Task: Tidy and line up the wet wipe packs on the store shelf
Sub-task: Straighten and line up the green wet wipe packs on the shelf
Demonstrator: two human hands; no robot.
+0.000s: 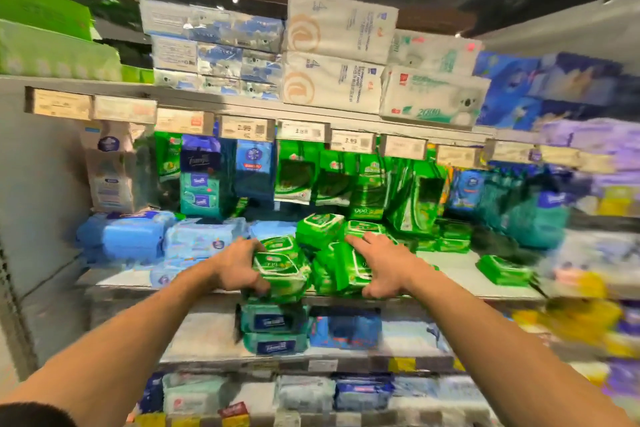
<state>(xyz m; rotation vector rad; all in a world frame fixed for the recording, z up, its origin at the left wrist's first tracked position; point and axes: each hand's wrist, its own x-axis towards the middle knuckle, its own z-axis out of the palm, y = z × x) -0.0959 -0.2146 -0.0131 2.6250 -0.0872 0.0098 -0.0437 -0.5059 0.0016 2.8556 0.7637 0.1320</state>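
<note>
A loose heap of green wet wipe packs lies at the middle of the white shelf. My left hand grips the left side of a green pack at the shelf's front edge. My right hand presses flat, fingers spread, on the right side of the heap, over tilted green packs. One more green pack lies alone to the right, and small green packs are stacked behind. The picture is blurred by motion.
Blue wipe packs fill the shelf's left side. Green and blue packs hang from hooks behind the heap. Price tags line the shelf above, which carries tissue bundles. Teal packs sit on the lower shelf.
</note>
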